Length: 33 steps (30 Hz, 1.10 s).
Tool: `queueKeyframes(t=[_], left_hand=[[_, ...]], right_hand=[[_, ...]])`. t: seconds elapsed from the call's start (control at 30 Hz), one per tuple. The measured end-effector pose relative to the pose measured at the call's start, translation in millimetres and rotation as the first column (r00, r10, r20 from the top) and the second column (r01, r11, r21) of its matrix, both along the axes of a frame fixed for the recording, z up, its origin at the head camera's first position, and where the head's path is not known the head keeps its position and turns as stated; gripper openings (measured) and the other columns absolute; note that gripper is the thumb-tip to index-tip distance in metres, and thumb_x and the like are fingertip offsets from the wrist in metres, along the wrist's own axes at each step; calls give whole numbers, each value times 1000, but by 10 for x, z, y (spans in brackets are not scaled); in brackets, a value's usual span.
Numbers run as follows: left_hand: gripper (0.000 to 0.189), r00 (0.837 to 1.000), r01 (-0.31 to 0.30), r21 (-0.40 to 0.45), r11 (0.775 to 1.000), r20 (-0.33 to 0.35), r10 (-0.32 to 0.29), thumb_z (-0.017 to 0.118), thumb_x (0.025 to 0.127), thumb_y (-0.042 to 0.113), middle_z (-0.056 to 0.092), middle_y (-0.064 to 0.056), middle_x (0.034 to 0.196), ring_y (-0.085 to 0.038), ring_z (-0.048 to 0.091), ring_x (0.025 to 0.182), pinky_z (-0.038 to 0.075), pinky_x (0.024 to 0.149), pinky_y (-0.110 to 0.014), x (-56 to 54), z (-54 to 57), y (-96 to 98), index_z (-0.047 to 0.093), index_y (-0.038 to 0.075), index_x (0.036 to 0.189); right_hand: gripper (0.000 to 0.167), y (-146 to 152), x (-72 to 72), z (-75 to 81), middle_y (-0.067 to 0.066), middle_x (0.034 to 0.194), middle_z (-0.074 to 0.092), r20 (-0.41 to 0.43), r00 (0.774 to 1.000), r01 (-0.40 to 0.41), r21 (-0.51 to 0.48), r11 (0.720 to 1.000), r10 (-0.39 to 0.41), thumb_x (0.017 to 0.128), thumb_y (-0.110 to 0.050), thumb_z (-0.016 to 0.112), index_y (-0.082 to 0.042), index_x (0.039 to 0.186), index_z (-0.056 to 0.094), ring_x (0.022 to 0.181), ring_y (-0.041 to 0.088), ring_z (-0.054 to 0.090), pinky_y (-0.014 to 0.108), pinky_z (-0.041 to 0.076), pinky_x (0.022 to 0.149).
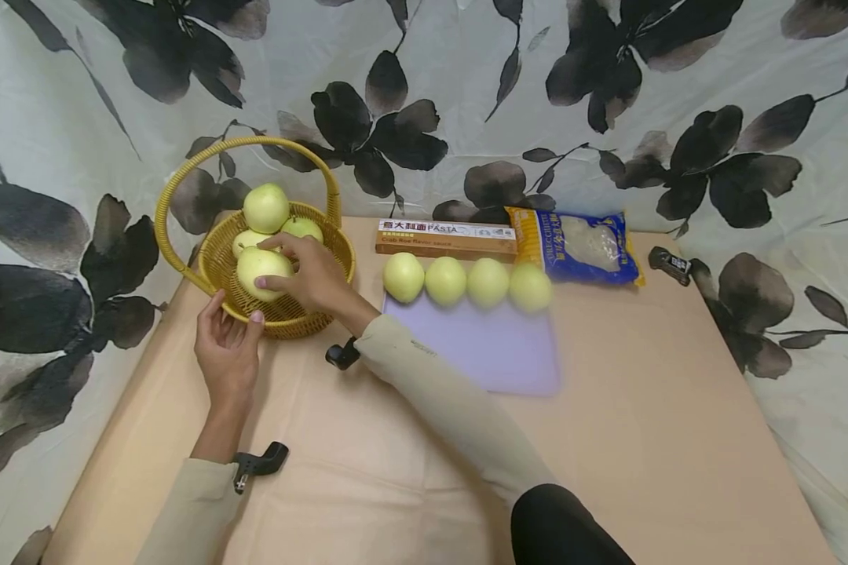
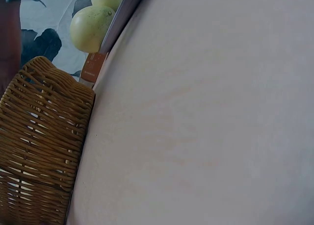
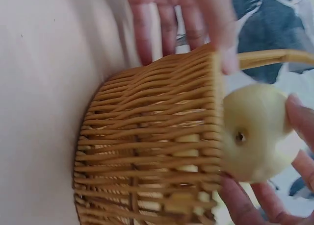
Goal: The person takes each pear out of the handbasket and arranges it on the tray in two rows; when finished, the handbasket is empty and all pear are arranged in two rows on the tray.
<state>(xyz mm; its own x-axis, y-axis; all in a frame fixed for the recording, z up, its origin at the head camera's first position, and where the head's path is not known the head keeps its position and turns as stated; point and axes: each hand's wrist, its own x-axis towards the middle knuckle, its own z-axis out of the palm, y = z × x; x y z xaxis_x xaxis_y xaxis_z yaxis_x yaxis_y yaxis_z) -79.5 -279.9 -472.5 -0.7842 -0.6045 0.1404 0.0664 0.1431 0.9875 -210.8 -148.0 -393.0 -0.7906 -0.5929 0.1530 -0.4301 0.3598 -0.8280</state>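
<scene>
- Held fruit [image 1: 264, 272] sits just inside the near side of the basket [image 1: 293, 328], by its near rim; roughly round, so no clear long axis. A dimple shows at its end in the right wrist view.
- Right hand [image 1: 314, 275] pinches it between thumb and fingers, coming over the basket's right side. It is the nearer hand; the fruit lies at its fingertips, on its left.
- Left hand [image 1: 228, 353] is at the basket's near-left wall, fingers fairly straight and apart, touching the weave, holding no fruit.
- Three fruits [image 1: 266, 208] lie in the basket beyond the held one; they take up its far side. Whether the held fruit bears on any of them, cannot tell.
- Handle [image 1: 247, 142] arches over the basket, beyond the held fruit; near side of the basket is open from above.
- Right of the basket: row of four fruits [image 1: 446, 281] along the far edge of a purple board [image 1: 480, 353].
- Behind that row, also right of the basket: pasta box [image 1: 445, 239], then blue bag [image 1: 590, 245]; small black packet [image 1: 670, 265] farthest off.
</scene>
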Motion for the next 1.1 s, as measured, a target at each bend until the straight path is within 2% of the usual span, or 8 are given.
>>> queueKeyframes(t=[0.27,0.53,0.7,0.87,1.1], left_hand=[[70,1000,0,44,999,-12,0,74,100,12,34,-10,171,-34,35,160,36,132,-38,-11,-19,-12,40,17,161],[69,999,-13,88,996,-38,17,76,99,10,36,-12,170,-35,36,158,38,131,-36,-12,15,2,44,16,159],[69,999,-13,105,994,-39,17,76,98,9,37,-11,170,-35,37,158,39,130,-32,-20,12,12,44,17,159],[69,1000,-11,86,996,-19,13,75,99,11,35,-10,171,-34,36,159,38,131,-36,-24,-2,11,42,18,160],[68,1000,-12,82,997,-18,13,74,100,11,34,-9,172,-34,35,159,35,133,-40,-30,-8,16,42,17,160]], right_hand=[[55,469,200,118,6,132,63,62,993,108,-154,982,-100,92,-32,86,-28,142,66,110,21,70,21,58,87],[54,926,403,108,7,133,61,115,970,238,-280,930,-213,90,-26,88,-27,140,67,106,21,72,24,64,87],[54,1212,493,22,10,129,57,154,955,290,-314,904,-253,90,-22,89,-24,139,67,108,25,71,29,66,90],[54,1437,545,-169,14,125,54,166,944,322,-268,908,-286,89,-20,89,-20,139,67,109,28,71,34,67,93],[55,1617,543,-445,17,129,62,116,936,346,-138,928,-332,89,-19,89,-15,138,67,111,34,70,44,64,98]])
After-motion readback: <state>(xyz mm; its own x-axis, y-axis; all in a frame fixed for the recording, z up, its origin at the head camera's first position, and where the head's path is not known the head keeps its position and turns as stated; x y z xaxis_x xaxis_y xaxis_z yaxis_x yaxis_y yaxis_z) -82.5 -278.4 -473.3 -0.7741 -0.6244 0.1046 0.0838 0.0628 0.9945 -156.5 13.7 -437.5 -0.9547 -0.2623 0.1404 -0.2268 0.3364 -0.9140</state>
